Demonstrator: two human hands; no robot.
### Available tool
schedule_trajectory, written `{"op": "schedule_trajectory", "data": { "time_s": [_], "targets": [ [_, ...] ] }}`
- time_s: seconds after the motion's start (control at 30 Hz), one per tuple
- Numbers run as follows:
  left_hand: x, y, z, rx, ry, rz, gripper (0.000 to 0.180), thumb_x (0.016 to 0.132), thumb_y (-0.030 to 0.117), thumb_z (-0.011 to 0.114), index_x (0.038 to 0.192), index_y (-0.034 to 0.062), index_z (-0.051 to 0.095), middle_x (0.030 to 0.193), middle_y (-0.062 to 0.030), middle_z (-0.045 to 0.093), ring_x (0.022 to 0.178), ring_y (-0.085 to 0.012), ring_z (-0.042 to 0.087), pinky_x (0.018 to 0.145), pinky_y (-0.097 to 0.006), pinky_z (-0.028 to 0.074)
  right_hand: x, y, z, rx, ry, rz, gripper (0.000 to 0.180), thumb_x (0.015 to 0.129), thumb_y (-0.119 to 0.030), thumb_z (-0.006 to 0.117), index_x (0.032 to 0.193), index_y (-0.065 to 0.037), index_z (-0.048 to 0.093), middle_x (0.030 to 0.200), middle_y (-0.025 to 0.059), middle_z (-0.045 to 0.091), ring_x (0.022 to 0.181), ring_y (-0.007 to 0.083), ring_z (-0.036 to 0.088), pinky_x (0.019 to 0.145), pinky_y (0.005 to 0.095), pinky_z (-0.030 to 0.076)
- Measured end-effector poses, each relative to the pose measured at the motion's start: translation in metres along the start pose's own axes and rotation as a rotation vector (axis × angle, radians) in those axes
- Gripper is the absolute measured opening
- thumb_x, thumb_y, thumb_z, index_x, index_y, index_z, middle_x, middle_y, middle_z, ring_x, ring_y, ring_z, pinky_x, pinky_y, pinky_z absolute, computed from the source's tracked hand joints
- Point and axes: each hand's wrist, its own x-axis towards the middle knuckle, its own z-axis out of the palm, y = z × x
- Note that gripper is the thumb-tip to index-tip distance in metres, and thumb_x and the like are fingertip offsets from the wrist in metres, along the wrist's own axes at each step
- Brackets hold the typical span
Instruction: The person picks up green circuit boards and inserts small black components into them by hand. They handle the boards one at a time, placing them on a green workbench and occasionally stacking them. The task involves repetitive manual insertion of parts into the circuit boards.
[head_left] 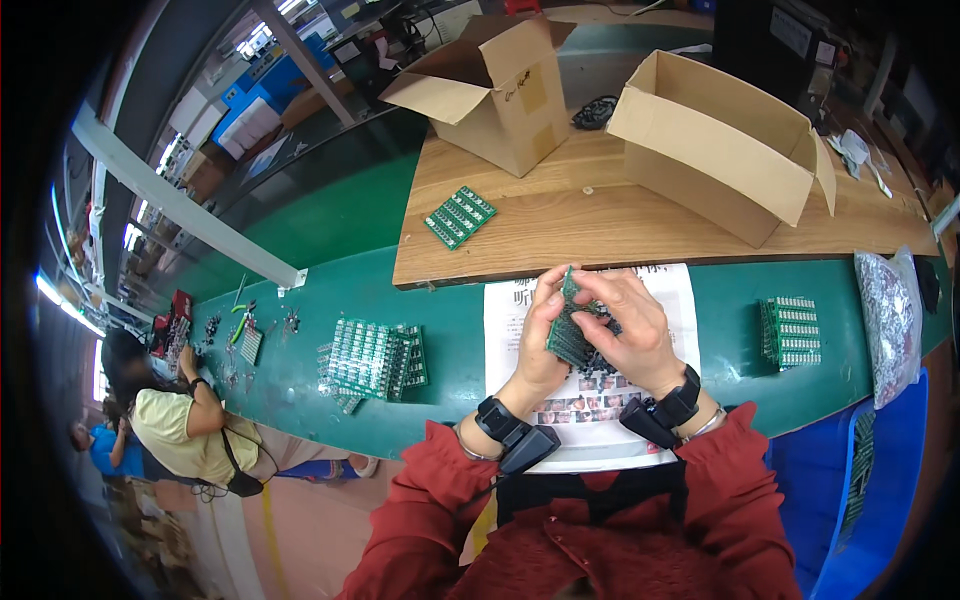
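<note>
A green circuit board (567,338) stands tilted between my hands, over a printed newspaper sheet (675,300) on the green table. My left hand (538,352) is closed around the board's left side. The fingers of my right hand (640,335) are bent in a pinch against the board's face; whatever lies between their tips is too small to make out. Beneath the hands, small dark parts (600,366) lie on the paper, partly covered. A pile of circuit boards (365,360) sits to the left, and another stack of boards (797,332) to the right.
Across the table, a raised wooden surface (590,215) carries one board (460,217) and two open cardboard boxes (530,115) (715,165). At right are a clear plastic bag (888,325) and a blue bin (905,460). Another person (185,425) works at far left.
</note>
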Motion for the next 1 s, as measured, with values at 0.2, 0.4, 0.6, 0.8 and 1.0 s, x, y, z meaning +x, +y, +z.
{"op": "schedule_trajectory", "data": {
  "time_s": [0.2,0.4,0.6,0.8,1.0],
  "targets": [
    [-0.003,0.003,0.008,0.039,-0.01,-0.014,0.048,0.086,0.032,0.046,0.128,0.0089,0.04,0.123,-0.0072,0.045,0.114,-0.0191,0.045,0.099,-0.034,0.036,-0.003,0.002,-0.001,0.12,-0.012,0.089,0.049,0.068,0.005,0.066,0.115,-0.006,0.059,0.082,0.0088,0.063,0.075,0.023,0.06,0.065,0.0313,0.05],
    [-0.002,0.0,0.003,0.107,-0.018,0.007,0.049,0.085,0.031,0.045,0.128,0.0083,0.04,0.126,-0.008,0.044,0.116,-0.0201,0.045,0.1,-0.033,0.035,-0.004,0.003,0.001,-0.006,-0.013,0.06,0.045,0.069,0.002,0.066,0.112,-0.006,0.059,0.083,0.0102,0.061,0.072,0.0245,0.058,0.062,0.0329,0.049],
    [0.0,-0.004,0.0,0.207,0.0,0.066,0.049,0.085,0.029,0.045,0.129,0.0074,0.039,0.125,-0.0098,0.046,0.116,-0.0203,0.045,0.1,-0.033,0.035,-0.008,0.004,0.001,-0.096,-0.059,-0.008,0.039,0.07,0.004,0.064,0.107,-0.003,0.054,0.087,0.0128,0.059,0.076,0.0284,0.057,0.064,0.0361,0.048],
    [0.001,0.001,-0.002,0.108,0.011,0.037,0.044,0.086,0.031,0.046,0.124,0.0096,0.042,0.119,-0.0112,0.05,0.11,-0.0218,0.05,0.096,-0.035,0.041,-0.009,0.004,0.0,-0.075,-0.006,-0.028,0.04,0.069,0.007,0.063,0.107,-0.002,0.054,0.088,0.0129,0.059,0.076,0.0284,0.057,0.065,0.0365,0.049],
    [0.001,0.0,0.0,-0.048,0.056,0.017,0.044,0.085,0.032,0.049,0.123,0.0116,0.043,0.115,-0.008,0.052,0.109,-0.0209,0.051,0.095,-0.036,0.042,-0.009,0.005,0.003,0.001,0.0,0.118,0.049,0.07,0.006,0.063,0.117,-0.006,0.054,0.08,0.0079,0.06,0.071,0.0245,0.057,0.061,0.0346,0.049]
  ]
}}
